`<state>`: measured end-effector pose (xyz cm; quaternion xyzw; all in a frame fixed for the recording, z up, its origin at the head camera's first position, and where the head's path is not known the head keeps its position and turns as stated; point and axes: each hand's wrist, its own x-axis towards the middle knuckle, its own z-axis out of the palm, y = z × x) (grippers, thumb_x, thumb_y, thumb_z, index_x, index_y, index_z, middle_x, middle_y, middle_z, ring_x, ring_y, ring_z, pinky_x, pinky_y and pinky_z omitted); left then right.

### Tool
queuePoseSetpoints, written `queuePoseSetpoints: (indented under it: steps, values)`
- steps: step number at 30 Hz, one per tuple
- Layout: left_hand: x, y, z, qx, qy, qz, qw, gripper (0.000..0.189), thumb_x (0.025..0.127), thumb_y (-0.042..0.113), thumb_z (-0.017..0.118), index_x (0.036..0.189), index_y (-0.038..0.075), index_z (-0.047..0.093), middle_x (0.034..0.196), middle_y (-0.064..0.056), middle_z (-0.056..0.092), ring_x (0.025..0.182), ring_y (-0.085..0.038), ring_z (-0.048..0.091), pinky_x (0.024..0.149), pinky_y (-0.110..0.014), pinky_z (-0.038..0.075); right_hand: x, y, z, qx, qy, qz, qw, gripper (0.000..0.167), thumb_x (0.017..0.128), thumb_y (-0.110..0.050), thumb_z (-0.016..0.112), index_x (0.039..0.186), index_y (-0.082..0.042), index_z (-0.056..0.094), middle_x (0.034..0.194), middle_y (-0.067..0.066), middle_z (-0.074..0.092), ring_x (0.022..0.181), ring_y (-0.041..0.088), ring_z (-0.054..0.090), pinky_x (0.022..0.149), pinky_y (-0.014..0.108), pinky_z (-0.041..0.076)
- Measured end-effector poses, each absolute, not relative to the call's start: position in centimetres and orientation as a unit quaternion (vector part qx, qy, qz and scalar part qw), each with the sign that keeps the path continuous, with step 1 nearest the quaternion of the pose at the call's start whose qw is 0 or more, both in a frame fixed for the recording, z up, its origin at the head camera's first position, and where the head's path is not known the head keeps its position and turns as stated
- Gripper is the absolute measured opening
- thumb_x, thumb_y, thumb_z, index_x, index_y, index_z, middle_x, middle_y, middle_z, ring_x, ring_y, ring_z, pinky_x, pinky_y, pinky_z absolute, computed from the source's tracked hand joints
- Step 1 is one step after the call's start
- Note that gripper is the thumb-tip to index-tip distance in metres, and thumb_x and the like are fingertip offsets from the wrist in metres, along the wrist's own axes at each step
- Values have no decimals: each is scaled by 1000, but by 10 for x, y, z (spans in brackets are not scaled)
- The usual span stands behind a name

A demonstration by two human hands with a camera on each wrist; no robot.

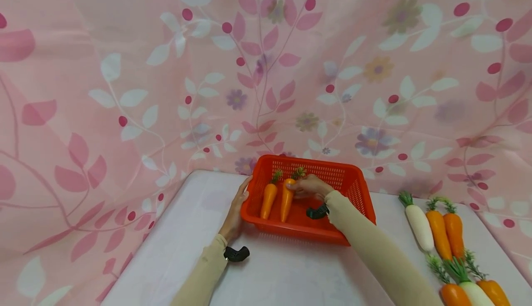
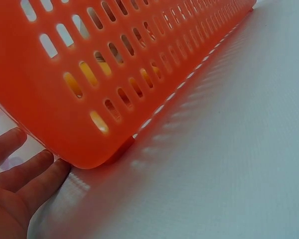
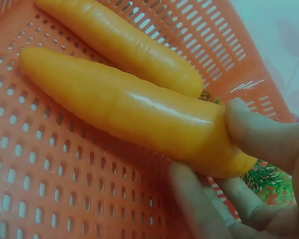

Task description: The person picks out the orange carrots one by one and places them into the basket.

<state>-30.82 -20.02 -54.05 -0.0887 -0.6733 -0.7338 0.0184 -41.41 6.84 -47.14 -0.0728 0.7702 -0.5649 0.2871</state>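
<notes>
Screened-off tabletop setting; whether home, workshop or studio cannot be determined. A creased pink floral sheet [image 1: 266, 65] screens the far, left and right sides of a pale table [image 1: 291, 273], concealing what lies beyond.

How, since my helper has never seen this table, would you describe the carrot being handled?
Start at the red basket on the pale table. Inside it, find the orange carrot on the right in the head view, beside another carrot. Unlike that neighbour, it is pinched near its leafy end by the right hand.
</notes>
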Motion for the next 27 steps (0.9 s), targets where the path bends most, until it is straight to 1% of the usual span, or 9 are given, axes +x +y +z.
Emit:
queuePoseSetpoints:
  steps: [4, 9, 15, 19, 22, 27]
  values:
    - [-308, -199, -539, -86, -675, -733, 23, 52, 112, 46, 37, 163, 46, 33, 172, 11, 30, 157, -29, 36, 127, -55, 35, -417, 66, -474, -57, 778, -561, 276, 37, 98, -24, 78, 123, 3, 75, 122, 16, 76, 113, 28, 76, 97, 40, 63]
    - [-308, -199, -541, -86, -676, -732, 19, 51, 112, 46, 36, 163, 47, 32, 172, 11, 29, 158, -30, 36, 124, -56, 37, -419, 63, -478, -58, 784, -555, 273, 37, 97, -22, 79, 122, 6, 75, 121, 17, 76, 109, 27, 77, 94, 40, 64]
    - [-310, -199, -543, -85, -677, -730, 19, 52, 112, 48, 37, 163, 48, 32, 173, 11, 28, 158, -31, 36, 124, -56, 38, -420, 60, -480, -66, 789, -547, 272, 47, 98, -23, 78, 132, 8, 69, 134, 24, 70, 117, 33, 74, 97, 42, 63]
    - [-310, -199, -543, -87, -678, -729, 18, 52, 111, 49, 37, 163, 48, 31, 173, 11, 28, 158, -30, 35, 125, -56, 37, -421, 59, -480, -71, 798, -534, 270, 52, 97, -24, 79, 135, 9, 67, 138, 27, 67, 117, 34, 74, 95, 41, 64]
    - [-310, -200, -543, -89, -679, -728, 17, 52, 112, 48, 37, 164, 48, 31, 173, 11, 27, 158, -31, 35, 125, -56, 36, -421, 58, -479, -74, 807, -523, 265, 49, 97, -25, 80, 132, 8, 70, 133, 25, 71, 112, 32, 76, 91, 40, 65]
    - [-310, -201, -542, -86, -685, -723, 21, 51, 112, 47, 36, 163, 49, 31, 173, 13, 28, 158, -29, 36, 124, -55, 38, -421, 58, -478, -81, 826, -494, 259, 41, 95, -31, 81, 119, 3, 79, 114, 17, 79, 98, 29, 79, 85, 40, 67]
